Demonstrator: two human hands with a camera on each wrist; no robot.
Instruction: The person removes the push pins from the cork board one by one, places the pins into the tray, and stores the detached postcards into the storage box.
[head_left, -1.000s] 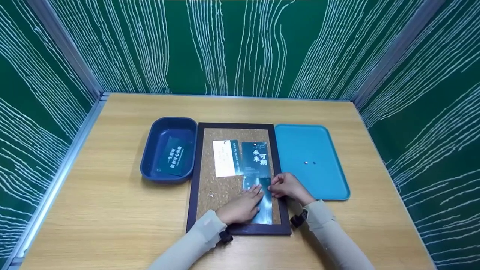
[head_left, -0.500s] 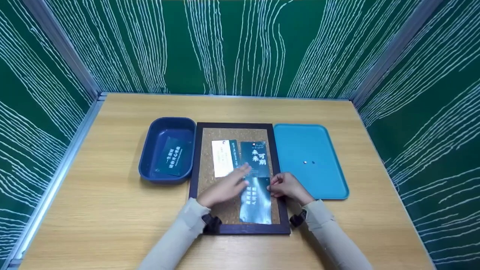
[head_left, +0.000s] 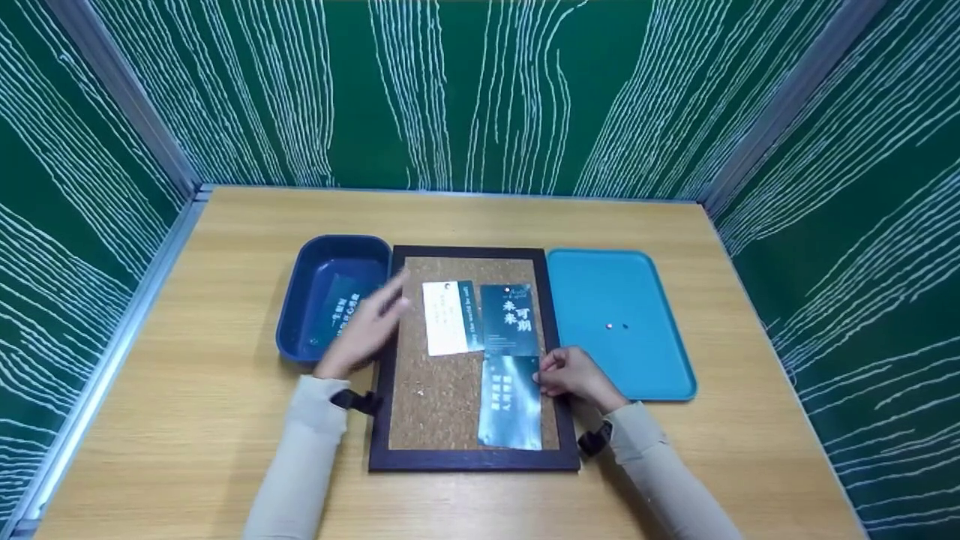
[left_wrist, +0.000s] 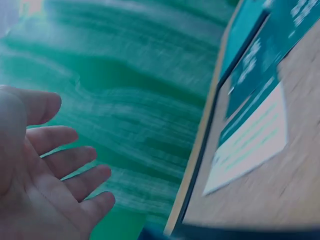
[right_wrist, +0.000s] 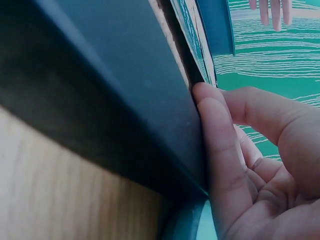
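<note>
My left hand, fingers extended, is in the air between the navy bin and the corkboard; in the left wrist view its palm holds nothing. A dark green card with white writing lies in the bin, partly covered by that hand. My right hand pinches the right edge of the lower green card near its top corner; the right wrist view has thumb and finger together at the board's rim. Above that card lie a green card and a white-and-green card.
A light blue tray with two tiny pin-like pieces stands right of the board. The board's dark frame forms a raised rim. Green walls with white lines enclose the wooden table.
My left hand has lifted off the lower card and swept left and away from me to the bin, uncovering the card's writing. The right hand has stayed at the card's edge.
</note>
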